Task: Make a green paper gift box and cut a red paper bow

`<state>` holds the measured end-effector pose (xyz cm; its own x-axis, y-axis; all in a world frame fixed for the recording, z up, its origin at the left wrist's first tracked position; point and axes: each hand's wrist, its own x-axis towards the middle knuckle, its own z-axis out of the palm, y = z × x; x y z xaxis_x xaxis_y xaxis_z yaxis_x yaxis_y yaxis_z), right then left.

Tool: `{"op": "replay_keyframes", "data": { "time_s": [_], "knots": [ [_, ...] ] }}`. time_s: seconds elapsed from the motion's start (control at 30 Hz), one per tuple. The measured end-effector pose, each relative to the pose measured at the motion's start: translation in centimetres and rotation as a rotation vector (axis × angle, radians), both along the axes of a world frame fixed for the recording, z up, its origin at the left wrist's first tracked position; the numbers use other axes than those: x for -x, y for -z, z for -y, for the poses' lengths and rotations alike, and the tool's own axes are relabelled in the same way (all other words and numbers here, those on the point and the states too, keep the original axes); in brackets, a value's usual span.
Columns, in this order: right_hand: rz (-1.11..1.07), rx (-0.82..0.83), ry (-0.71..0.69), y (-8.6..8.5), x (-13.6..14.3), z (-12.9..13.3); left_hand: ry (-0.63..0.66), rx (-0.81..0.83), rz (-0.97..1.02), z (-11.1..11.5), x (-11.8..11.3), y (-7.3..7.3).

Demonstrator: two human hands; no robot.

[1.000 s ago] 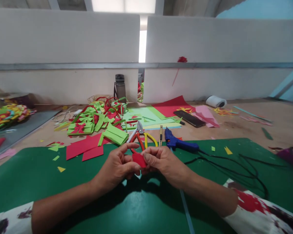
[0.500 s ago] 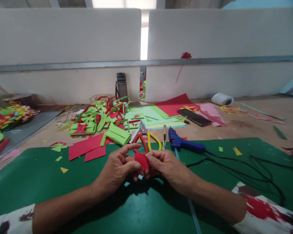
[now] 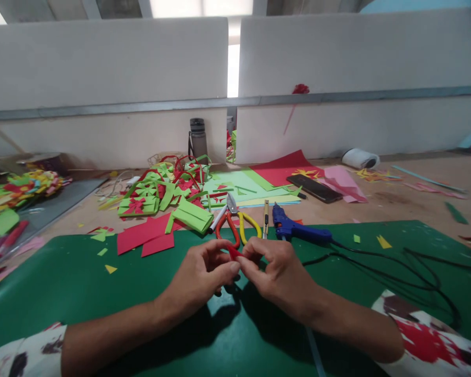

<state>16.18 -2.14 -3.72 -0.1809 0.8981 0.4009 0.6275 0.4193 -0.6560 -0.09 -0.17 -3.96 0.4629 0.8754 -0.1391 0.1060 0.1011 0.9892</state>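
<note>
A small piece of red paper is pinched between my two hands above the green mat. My left hand grips it from the left with thumb and fingers, and my right hand pinches it from the right. Only a narrow part of the paper shows; fingers cover the rest. Just beyond my fingertips lie pliers with one red and one yellow handle, a white pen and a yellow cutter knife. To their right rests a blue glue gun.
Red paper pieces and a folded green paper bag lie left, before a pile of green and red paper bags. A bottle stands behind. Right are a phone and the glue gun's black cable.
The red paper has turned and now shows as a thin sliver instead of a broader face. My right fingers have curled in closer. The view has shifted slightly.
</note>
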Motion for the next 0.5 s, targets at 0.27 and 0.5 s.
{"op": "replay_keyframes", "data": {
  "time_s": [0.27, 0.5],
  "knots": [
    [-0.297, 0.327, -0.105, -0.2, -0.3, -0.6, 0.035, 0.074, 0.108, -0.6, 0.7, 0.5],
    [-0.429, 0.480, -0.129, 0.4, -0.3, -1.4, 0.047, 0.238, 0.281, -1.3, 1.1, 1.4]
  ]
}}
